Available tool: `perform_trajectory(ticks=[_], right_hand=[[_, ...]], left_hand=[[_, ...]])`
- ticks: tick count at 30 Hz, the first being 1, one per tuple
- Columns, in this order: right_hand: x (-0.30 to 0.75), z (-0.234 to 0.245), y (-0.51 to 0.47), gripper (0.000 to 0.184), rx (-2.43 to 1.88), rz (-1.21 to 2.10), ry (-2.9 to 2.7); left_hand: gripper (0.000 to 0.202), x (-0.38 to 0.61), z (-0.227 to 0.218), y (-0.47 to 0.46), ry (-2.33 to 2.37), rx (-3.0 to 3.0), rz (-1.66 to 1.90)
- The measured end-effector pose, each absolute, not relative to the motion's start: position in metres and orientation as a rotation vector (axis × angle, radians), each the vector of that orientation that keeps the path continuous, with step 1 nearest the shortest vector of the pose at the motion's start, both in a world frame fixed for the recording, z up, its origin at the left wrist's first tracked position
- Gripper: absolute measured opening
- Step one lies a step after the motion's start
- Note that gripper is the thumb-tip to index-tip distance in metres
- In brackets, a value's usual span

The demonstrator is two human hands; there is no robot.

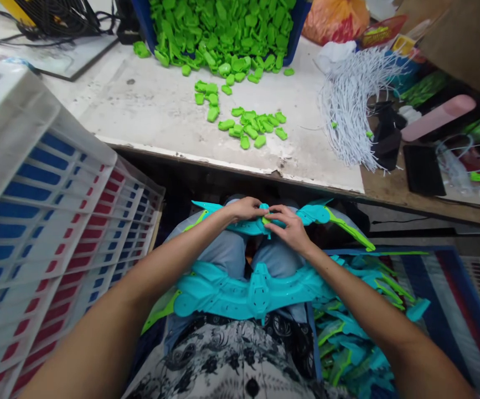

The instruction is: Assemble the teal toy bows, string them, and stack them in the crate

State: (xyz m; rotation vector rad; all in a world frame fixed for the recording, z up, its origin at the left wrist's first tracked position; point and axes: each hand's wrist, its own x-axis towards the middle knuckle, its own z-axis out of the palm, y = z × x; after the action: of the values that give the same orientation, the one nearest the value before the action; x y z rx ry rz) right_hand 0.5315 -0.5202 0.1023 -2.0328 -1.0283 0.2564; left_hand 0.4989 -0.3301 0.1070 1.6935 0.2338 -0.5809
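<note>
Over my knees I hold a teal plastic toy bow (pixel 312 215) with lime green tips. My left hand (pixel 246 209) is closed on its middle from the left. My right hand (pixel 290 226) is closed on the same middle from the right, fingers pinching near a small green piece. A second teal bow (pixel 248 291) lies across my lap, nearer my body. On the white table, a small group of loose green plastic parts (pixel 254 126) lies ahead of my hands.
A blue bin heaped with green parts (pixel 223 27) stands at the table's back. White cords (pixel 347 105) lie at the right. A white crate (pixel 36 221) stands at my left. More teal bows (pixel 360 332) are piled at my right.
</note>
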Motion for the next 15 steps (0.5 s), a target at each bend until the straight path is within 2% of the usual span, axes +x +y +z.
perform_trajectory(ticks=[3,6,8,11,15], right_hand=[[0.533,0.101,-0.520,0.031,-2.114,0.293,-0.894],[0.546,0.100,-0.517,0.059,-2.192,0.553,-0.823],[0.558,0.100,-0.513,0.069,-2.205,0.748,-0.832],[0.574,0.099,-0.507,0.072,-2.204,0.895,-0.863],[0.573,0.108,-0.502,0.071,-2.247,0.901,-0.911]], left_hand=[[0.026,0.498,0.108,-0.334,0.256,1.714,-0.553],[0.019,0.498,0.108,-0.339,0.270,1.720,-0.539],[0.017,0.498,0.108,-0.342,0.295,1.737,-0.521],[0.016,0.498,0.107,-0.346,0.334,1.781,-0.474],[0.022,0.498,0.100,-0.346,0.341,1.797,-0.437]])
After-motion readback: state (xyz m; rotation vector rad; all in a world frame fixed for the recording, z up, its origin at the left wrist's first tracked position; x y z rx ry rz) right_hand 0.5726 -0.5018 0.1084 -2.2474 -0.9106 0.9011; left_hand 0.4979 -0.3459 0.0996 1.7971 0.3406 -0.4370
